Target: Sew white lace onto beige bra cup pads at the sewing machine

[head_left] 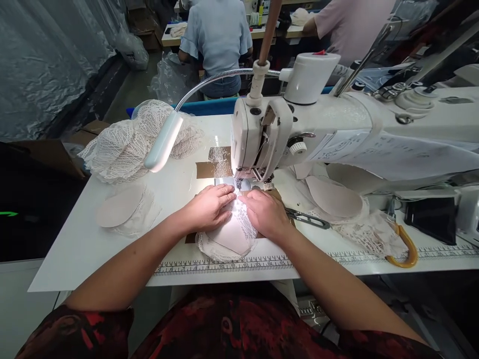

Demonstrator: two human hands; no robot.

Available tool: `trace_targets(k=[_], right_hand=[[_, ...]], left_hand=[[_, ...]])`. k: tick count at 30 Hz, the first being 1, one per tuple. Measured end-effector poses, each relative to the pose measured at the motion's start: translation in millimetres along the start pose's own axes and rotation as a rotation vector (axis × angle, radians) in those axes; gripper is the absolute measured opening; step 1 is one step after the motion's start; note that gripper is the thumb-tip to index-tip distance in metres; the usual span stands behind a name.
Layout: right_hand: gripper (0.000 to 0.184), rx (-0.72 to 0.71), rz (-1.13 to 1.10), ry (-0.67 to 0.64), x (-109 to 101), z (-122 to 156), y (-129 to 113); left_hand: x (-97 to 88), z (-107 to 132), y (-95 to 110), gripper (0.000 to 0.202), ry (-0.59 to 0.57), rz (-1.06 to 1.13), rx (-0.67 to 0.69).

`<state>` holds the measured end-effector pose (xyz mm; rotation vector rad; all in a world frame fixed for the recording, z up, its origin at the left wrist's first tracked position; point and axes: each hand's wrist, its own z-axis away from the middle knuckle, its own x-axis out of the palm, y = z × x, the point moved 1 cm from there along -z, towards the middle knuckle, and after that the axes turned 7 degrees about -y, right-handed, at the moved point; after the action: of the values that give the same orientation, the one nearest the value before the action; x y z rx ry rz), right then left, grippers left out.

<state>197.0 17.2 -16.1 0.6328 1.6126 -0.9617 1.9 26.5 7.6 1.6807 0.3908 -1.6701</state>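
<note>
A pale beige cup-shaped fabric piece with lace edging (230, 234) lies under the sewing machine's needle area (239, 182), lit brightly by the lamp. My left hand (213, 207) rests on its left side, fingers lying flat and the thumb apart. On the other side, my right hand (267, 214) has its fingers bent and pressed together on the lace edge, close to the presser foot. The fingertips of both hands nearly meet just in front of the needle. Glare hides the stitching spot. Thread snips or small dark scissors (309, 218) lie right of my right hand.
A lamp (164, 142) on a bendy neck hangs at left above piled lace pieces (119, 144). More cup pieces lie left (121, 207) and right (335, 197). Yellow-handled scissors (406, 249) lie near the ruler tape (224, 267) on the front edge. Two people sit beyond.
</note>
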Motion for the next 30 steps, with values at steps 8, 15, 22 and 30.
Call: trace_targets(k=[8,15,22,30], right_hand=[[0.037,0.054,0.017,-0.001,-1.4,-4.3,-4.8],[0.034,0.011,-0.010,-0.034,-5.8,-3.4,-4.2],[0.035,0.009,-0.245,0.080,-3.4,4.8,9.2],[0.031,0.005,-0.297,0.112,-3.9,7.3,10.3]], left_hand=[[-12.0,-10.3,-21.7,0.050,-0.063,0.016,0.099],[-17.6,-14.4,-31.5,0.050,-0.135,-0.020,0.121],[-12.9,5.1,-1.1,0.036,0.068,-0.019,0.058],[8.5,5.6,19.4,0.028,0.139,-0.044,-0.035]])
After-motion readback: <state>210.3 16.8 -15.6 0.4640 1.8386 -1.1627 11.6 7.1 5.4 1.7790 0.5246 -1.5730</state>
